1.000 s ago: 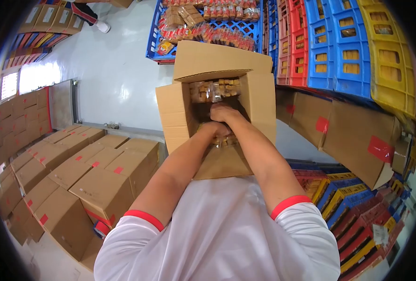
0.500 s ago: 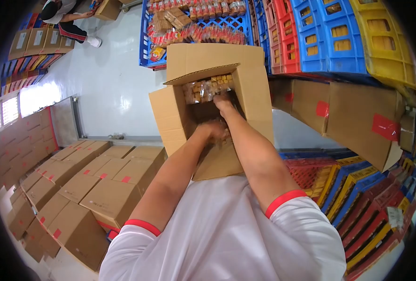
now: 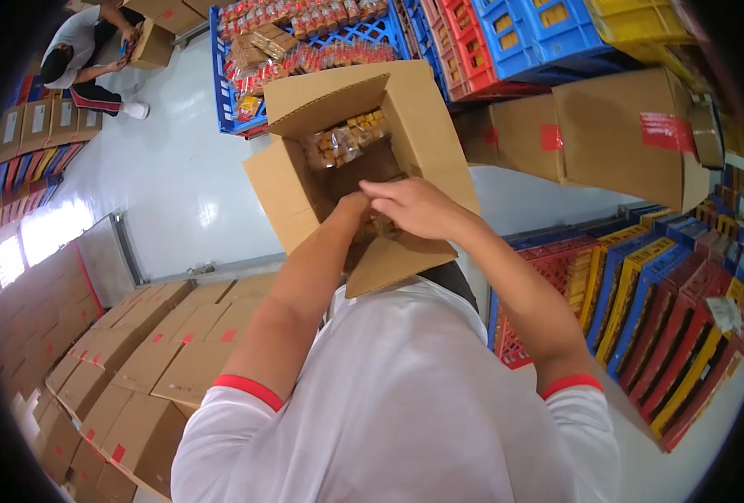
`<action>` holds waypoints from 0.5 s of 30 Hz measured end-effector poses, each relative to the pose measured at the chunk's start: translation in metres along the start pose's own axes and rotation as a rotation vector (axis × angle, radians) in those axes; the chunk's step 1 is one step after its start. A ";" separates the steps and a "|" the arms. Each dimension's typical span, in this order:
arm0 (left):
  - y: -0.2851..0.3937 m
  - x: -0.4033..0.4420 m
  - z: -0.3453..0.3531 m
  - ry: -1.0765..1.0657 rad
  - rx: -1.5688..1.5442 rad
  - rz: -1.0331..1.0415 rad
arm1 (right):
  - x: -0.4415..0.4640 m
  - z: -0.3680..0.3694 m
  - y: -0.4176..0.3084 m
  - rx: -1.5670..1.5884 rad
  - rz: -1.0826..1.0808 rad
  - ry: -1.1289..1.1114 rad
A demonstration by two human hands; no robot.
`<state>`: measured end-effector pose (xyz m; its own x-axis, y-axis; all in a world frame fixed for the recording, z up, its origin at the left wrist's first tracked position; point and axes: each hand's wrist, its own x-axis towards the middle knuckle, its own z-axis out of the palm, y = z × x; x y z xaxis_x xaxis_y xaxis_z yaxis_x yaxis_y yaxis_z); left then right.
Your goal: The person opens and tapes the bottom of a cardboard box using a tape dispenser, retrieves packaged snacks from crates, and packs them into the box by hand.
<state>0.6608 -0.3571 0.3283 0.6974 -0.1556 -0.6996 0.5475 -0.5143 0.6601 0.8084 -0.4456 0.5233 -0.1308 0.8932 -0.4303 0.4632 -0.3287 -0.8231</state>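
Observation:
An open cardboard box point(image 3: 430, 126) stands in front of me with its flaps spread. Clear plastic packs of golden-brown pieces point(image 3: 347, 140) lie against its far inner wall. My left hand point(image 3: 354, 210) reaches down into the box, its fingers mostly hidden by the right hand and the shadow. Above the near part of the opening, my right hand point(image 3: 415, 208) has its fingers stretched toward the left hand, with no item visible in it. More clear wrapping point(image 3: 378, 226) shows beneath the hands, partly covered. The near flap point(image 3: 397, 260) slopes toward my shirt.
A blue crate point(image 3: 229, 117) of packaged goods lies beyond the box. Stacked blue crates point(image 3: 523, 38) and taped cartons point(image 3: 615, 126) stand at right, more crates point(image 3: 632, 285) at lower right. Closed cartons point(image 3: 162, 335) fill the left. Another person point(image 3: 78, 50) crouches at upper left.
My right hand has come up from the packs at the box's far side to the near side, fingers now extended. The left hand stays low in the box. The view has shifted.

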 end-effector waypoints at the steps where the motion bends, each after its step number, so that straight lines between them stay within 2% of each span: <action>1: -0.009 0.024 0.007 -0.037 -0.162 -0.096 | -0.024 -0.002 0.007 0.108 -0.061 0.143; 2: -0.008 0.039 0.011 -0.074 -0.320 -0.194 | -0.047 -0.006 0.005 0.126 0.012 0.268; 3: 0.047 -0.006 -0.016 0.012 -0.487 -0.423 | -0.068 -0.011 0.006 0.146 0.087 0.394; 4: 0.045 -0.003 -0.016 0.005 -0.473 -0.423 | -0.085 -0.009 0.020 0.152 0.090 0.407; 6: 0.030 0.010 -0.014 -0.071 -0.349 -0.337 | -0.116 0.007 0.056 0.165 0.203 0.682; 9: 0.055 -0.013 -0.028 -0.074 -0.340 -0.370 | -0.159 0.036 0.073 0.215 0.301 0.703; 10: 0.064 -0.023 -0.033 -0.084 -0.336 -0.403 | -0.172 0.041 0.068 0.219 0.292 0.714; 11: 0.055 -0.021 -0.028 -0.074 -0.319 -0.406 | -0.184 0.043 0.062 0.093 0.228 0.658; 13: 0.020 -0.009 -0.015 0.384 0.015 -0.115 | -0.206 0.050 0.066 -0.123 0.135 0.625; 15: 0.064 -0.064 -0.030 0.386 -0.173 -0.046 | -0.222 0.064 0.080 -0.106 0.120 0.685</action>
<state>0.6649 -0.3545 0.4235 0.7741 0.2082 -0.5979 0.6291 -0.3587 0.6896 0.8183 -0.6902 0.5295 0.4920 0.8564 -0.1563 0.5274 -0.4361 -0.7291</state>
